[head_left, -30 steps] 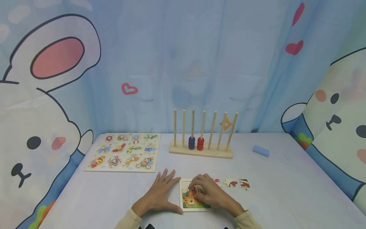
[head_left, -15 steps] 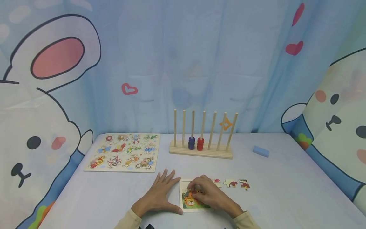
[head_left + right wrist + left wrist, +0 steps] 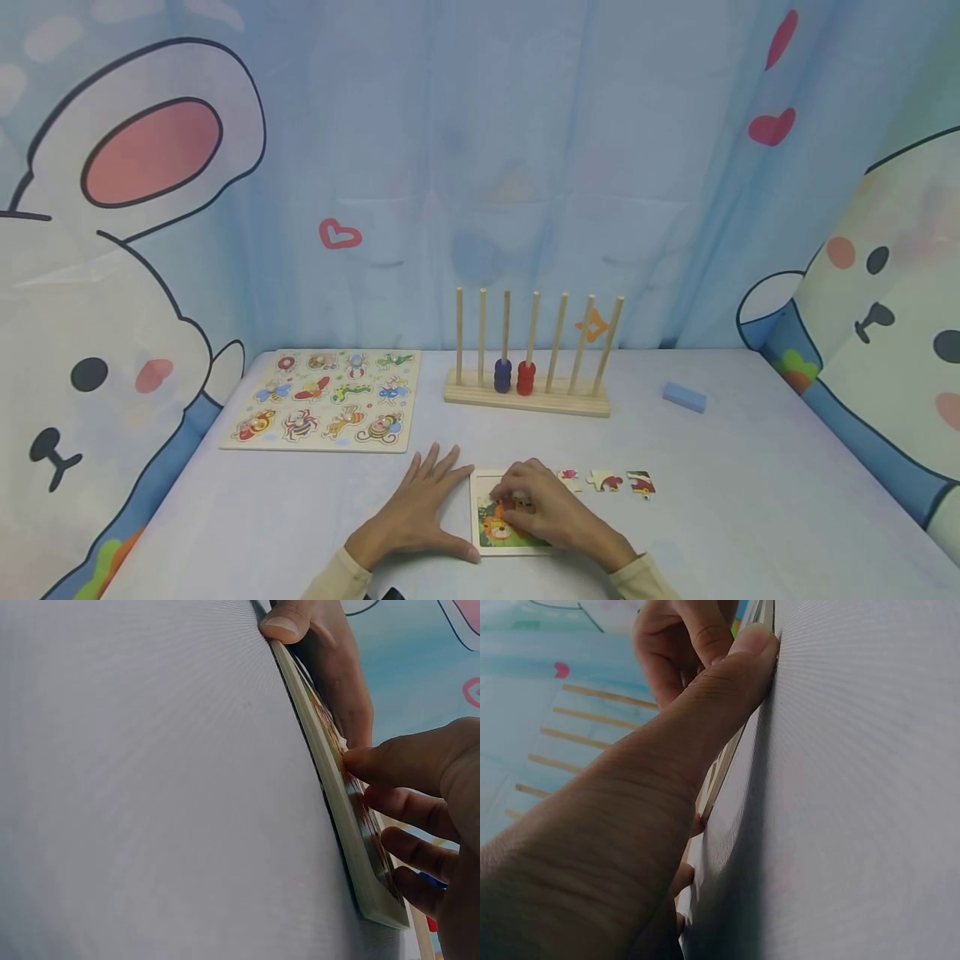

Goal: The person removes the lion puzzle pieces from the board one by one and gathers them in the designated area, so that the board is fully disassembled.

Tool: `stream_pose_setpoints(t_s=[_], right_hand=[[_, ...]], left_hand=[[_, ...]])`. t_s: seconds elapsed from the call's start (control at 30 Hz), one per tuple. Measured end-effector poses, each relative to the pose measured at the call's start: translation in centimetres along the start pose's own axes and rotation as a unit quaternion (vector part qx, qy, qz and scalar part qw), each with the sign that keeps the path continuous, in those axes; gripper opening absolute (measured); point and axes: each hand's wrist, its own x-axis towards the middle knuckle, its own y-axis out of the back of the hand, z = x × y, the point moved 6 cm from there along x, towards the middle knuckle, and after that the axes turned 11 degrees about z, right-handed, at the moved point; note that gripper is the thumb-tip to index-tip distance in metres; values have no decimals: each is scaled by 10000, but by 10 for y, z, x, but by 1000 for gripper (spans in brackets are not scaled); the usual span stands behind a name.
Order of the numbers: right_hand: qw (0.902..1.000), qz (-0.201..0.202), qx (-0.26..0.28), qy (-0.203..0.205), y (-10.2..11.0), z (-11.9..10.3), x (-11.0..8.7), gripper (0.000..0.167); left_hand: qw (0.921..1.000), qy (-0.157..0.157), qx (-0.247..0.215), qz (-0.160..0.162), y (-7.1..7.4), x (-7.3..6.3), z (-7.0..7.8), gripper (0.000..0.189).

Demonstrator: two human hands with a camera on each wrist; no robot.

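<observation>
A small jigsaw puzzle with a pale wooden frame lies at the front of the table, showing an orange animal face on green. My left hand is spread flat at the frame's left side, its thumb at the near corner and index fingertip at the far one. Over the picture, my right hand has its fingers curled, thumb and index pinching a reddish puzzle piece, mostly hidden by the fingers. In the right wrist view, the right thumb and fingertips reach down onto the puzzle's surface.
Three loose puzzle pieces lie in a row to the right, the middle one among them. Behind stand a wooden peg rack with blue and red beads, an insect peg board at left, and a blue block at right.
My right hand has shifted slightly left over the puzzle, its fingers still on the picture. The left hand and the loose pieces have stayed in place.
</observation>
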Motion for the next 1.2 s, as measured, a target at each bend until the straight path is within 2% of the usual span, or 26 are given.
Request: stream_pose_setpoints(t_s=[0.5,1.2], right_hand=[[9999,34,44,88,1,-1,-1,15],[9999,54,97,-121,0,-1,-1,16]], left_hand=[[10000,-5,-2,-14,0,0,0,107],[10000,29,-9,-60,0,0,0,107]])
